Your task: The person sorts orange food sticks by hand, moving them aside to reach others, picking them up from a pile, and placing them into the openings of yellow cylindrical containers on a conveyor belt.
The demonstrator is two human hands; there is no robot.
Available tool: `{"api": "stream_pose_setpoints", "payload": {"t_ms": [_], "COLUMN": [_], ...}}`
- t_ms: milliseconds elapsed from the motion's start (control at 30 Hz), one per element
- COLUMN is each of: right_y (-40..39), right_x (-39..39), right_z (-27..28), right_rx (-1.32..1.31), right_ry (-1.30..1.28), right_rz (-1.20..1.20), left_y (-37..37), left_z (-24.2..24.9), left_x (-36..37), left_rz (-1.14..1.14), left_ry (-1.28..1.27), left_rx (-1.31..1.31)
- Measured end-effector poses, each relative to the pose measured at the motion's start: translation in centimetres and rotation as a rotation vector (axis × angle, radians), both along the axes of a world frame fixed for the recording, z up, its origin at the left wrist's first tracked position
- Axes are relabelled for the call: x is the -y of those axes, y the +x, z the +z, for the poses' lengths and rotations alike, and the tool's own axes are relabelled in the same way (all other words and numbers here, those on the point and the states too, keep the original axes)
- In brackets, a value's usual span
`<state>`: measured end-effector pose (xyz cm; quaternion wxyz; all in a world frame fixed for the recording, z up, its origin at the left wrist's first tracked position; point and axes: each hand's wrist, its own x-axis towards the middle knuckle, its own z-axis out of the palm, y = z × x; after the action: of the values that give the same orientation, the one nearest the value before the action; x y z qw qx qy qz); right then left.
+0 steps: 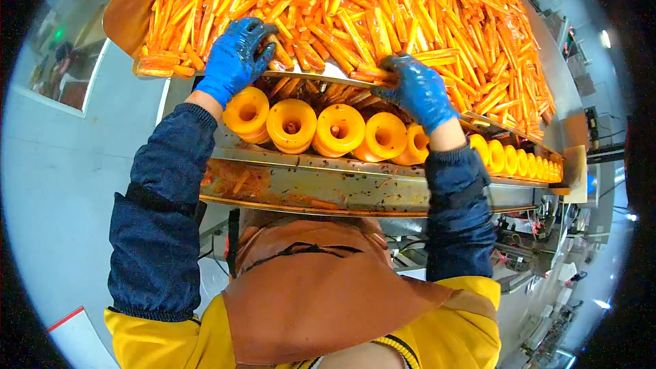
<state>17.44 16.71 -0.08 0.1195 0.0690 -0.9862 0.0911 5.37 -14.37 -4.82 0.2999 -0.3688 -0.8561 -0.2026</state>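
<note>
Many orange, sauce-coated sticks [355, 7] lie heaped on a metal tray [125, 24]. My left hand [238, 55], in a blue glove, is at the heap's near left edge, its fingers curved around a short orange stick [280, 55]. Further right along the same edge, my right hand [418, 89], also gloved in blue, has its fingertips closed at the end of an orange stick [372, 73]. Yellow-orange ring-shaped cups [292, 126] stand in a row just below both hands, and some of them have a stick end inside.
A stained metal ledge [321, 181] runs along the near side of the cups. The row of smaller-looking cups [511, 159] continues to the right, ending by a pale block [576, 174]. Machinery [533, 239] stands at the lower right.
</note>
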Motion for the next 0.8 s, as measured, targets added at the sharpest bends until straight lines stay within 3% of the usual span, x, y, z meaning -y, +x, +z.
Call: {"api": "stream_pose_setpoints", "payload": {"t_ms": [67, 133, 200, 267, 367, 400, 467, 533, 600, 667, 733, 800], "right_y": [-0.9, -1.2, -2.0, -2.1, -1.3, -0.7, 0.8, 2.5, 3.0, 3.2, 3.2, 2.4], "right_x": [-0.9, -1.0, -1.2, -3.5, -5.0, -4.8, -3.7, 0.0, 2.1, 7.7, 9.8, 11.7], "right_z": [0.2, 1.8, 2.8, 2.2, 2.3, 2.3, 2.6, 2.6, 0.1, -1.0, -4.1, -7.2], "right_rx": [0.242, 0.233, 0.451, 0.34, 0.153, 0.157, -0.03, -0.119, -0.205, -0.207, 0.025, 0.02], "right_ry": [0.187, 0.217, 0.269, 0.184, -0.199, -0.198, -0.625, -0.737, -1.008, -1.444, -1.381, -1.326], "right_rz": [0.097, 0.145, 0.142, 0.242, 0.175, 0.173, -0.064, -0.069, -0.087, -0.052, -0.125, -0.072], "left_y": [0.0, -0.2, -0.1, -0.2, 0.0, 0.1, 0.1, 0.2, 0.3, 0.3, 0.1, 0.0], "left_z": [0.1, 0.0, -0.1, 0.0, 0.3, 0.3, 0.3, 0.3, 0.3, 0.3, 0.2, 0.2], "left_x": [0.0, 0.0, 0.1, 0.1, 0.1, 0.1, 0.0, 0.1, 0.1, 0.1, 0.1, 0.1], "left_rz": [0.01, 0.019, 0.018, 0.015, 0.012, 0.018, 0.025, 0.007, 0.015, 0.021, 0.007, 0.009], "left_ry": [-0.002, -0.026, -0.016, -0.008, -0.012, -0.016, -0.017, -0.004, -0.004, -0.006, -0.01, -0.018], "left_rx": [0.002, 0.038, 0.04, 0.038, 0.019, 0.022, 0.031, 0.042, 0.066, 0.087, 0.085, 0.061]}}
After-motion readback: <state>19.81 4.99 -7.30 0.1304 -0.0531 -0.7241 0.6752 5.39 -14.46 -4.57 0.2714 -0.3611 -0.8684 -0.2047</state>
